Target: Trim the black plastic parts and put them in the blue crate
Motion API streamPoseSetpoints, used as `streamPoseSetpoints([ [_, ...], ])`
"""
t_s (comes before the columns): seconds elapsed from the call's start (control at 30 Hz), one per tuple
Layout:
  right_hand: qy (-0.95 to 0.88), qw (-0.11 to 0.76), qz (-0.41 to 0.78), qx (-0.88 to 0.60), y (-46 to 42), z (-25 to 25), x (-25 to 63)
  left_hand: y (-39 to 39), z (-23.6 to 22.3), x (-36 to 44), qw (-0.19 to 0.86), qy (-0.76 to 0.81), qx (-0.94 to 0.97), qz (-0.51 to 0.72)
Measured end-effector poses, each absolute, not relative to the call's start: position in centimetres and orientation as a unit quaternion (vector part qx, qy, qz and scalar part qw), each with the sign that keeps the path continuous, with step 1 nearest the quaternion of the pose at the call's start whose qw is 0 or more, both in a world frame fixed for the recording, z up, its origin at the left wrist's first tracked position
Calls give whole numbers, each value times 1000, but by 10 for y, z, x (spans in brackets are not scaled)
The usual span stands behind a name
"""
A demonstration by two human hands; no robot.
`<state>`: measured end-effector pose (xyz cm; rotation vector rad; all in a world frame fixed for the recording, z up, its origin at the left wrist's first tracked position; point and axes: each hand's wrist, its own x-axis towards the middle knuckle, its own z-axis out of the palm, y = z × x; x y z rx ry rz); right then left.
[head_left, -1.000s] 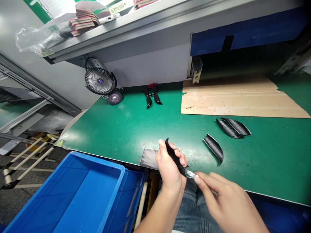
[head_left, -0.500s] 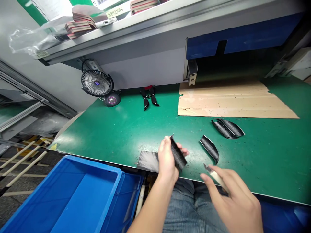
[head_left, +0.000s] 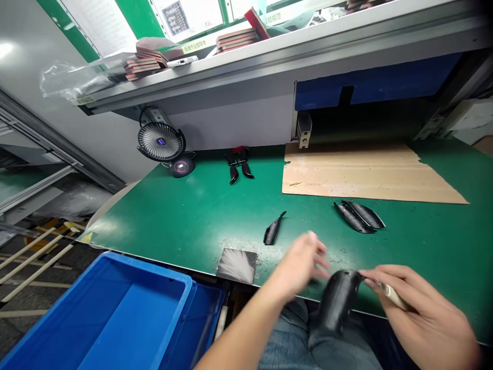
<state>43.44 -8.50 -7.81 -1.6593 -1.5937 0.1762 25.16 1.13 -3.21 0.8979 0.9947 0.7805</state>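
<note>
My left hand is blurred by motion at the table's front edge and grips the top of a curved black plastic part that hangs over my lap. My right hand is closed on a small knife with a pale handle, its tip at the part's upper edge. Another black part lies alone on the green table, left of my hands. Two more black parts lie together further back on the right.
A blue bin stands below the table's front left. A small dark square pad sits at the front edge. At the back are a desk fan, black-and-red pliers and a cardboard sheet. A shelf runs overhead.
The part my left hand held now lies on the table to the left. My left hand moved right and took up the part that lay near the front edge; the knife came to it.
</note>
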Motion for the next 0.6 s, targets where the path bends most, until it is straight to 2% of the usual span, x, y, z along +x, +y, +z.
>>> streamPoseSetpoints([
  [0.07,-684,408,88,-598,-81,-70,430,-12,-33,262,859,358,305,204],
  [0.1,-696,410,89,-582,-80,-67,426,-19,-35,265,899,325,244,161],
  [0.17,-682,423,79,-591,-79,-61,418,-21,-36,263,924,311,136,175],
  [0.27,-661,414,85,-619,-85,-54,405,-5,-35,245,874,355,33,330],
  [0.4,-711,383,152,-570,-95,-51,385,19,-26,221,771,396,9,499],
  [0.6,-740,342,266,-514,-91,-48,368,18,-10,220,719,405,31,564],
])
